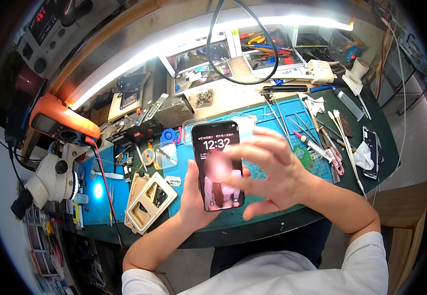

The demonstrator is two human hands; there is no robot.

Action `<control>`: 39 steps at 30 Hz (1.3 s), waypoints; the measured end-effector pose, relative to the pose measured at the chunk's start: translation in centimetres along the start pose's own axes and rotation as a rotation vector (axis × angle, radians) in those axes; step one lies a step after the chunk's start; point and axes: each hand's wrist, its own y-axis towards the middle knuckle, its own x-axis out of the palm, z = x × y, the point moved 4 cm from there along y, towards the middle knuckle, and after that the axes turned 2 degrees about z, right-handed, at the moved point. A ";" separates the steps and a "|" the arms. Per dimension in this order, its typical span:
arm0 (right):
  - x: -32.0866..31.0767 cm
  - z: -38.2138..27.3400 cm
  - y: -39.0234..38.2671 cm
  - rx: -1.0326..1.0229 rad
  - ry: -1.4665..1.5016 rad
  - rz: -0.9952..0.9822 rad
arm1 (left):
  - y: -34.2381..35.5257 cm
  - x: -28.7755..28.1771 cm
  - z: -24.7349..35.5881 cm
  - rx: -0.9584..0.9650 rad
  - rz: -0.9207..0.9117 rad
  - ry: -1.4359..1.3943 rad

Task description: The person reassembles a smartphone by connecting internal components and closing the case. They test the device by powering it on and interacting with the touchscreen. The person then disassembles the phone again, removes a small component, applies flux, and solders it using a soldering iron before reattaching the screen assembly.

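A black smartphone with its lock screen lit is held upright over the workbench, its screen toward me. My left hand is closed around it from below, the thumb along the left edge and fingertips showing at the right edge. In front of the screen's right side hovers my right hand, its fingers spread and slightly blurred, with nothing in it. Part of the screen is covered by those fingers. Under both hands lies a blue work mat.
At the left stand an orange multimeter and a white microscope. A beige tray sits near the left forearm. Tweezers, a syringe, swabs and an opened phone frame lie rightward. A black cable loop hangs above.
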 end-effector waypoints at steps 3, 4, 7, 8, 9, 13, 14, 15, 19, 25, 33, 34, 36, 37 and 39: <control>0.4 0.1 -0.4 -0.058 0.045 -0.017 | -0.2 0.6 -0.2 -0.011 0.052 0.012; 0.0 0.8 0.0 -0.011 -0.033 0.036 | -0.2 0.2 -0.2 -0.025 -0.033 -0.020; -0.4 3.3 -0.4 0.174 -0.280 0.115 | -0.2 -0.3 -0.3 -0.049 -0.138 0.088; -0.5 3.3 -0.3 0.238 -0.264 0.114 | -0.4 -0.6 -0.5 -0.075 -0.135 0.088; -0.3 2.9 -0.2 0.196 -0.221 0.110 | -0.6 -0.8 -0.6 -0.101 -0.132 0.088; 0.2 1.3 -0.3 0.037 -0.025 0.061 | -0.2 0.4 -0.5 -0.026 0.009 0.025; 0.3 1.0 -0.4 -0.012 0.016 0.034 | -0.2 0.5 -0.3 -0.020 0.002 0.037; 0.3 0.8 -0.5 -0.062 0.057 0.007 | 0.0 0.6 -0.2 -0.014 -0.005 0.048; -0.3 2.6 -0.3 0.090 -0.095 0.073 | 0.0 0.3 0.0 0.019 -0.096 0.120; 0.9 0.1 -0.2 -0.033 0.141 -0.008 | -0.2 0.1 0.3 0.007 -0.053 -0.104; 0.6 0.9 -0.4 0.001 0.092 0.017 | 0.1 0.1 0.5 0.010 -0.027 -0.038; 0.4 1.3 -0.4 0.049 0.065 0.053 | 0.3 0.0 0.5 0.010 -0.137 -0.095; -0.1 0.9 -0.2 0.035 0.105 0.051 | -0.1 0.0 0.3 -0.010 -0.062 -0.140; 0.4 0.2 -0.3 -0.043 0.143 0.007 | -0.2 0.3 0.3 -0.021 -0.026 -0.160; 1.4 -1.1 -0.7 -0.198 0.220 -0.079 | -0.2 0.3 0.4 -0.033 -0.034 -0.174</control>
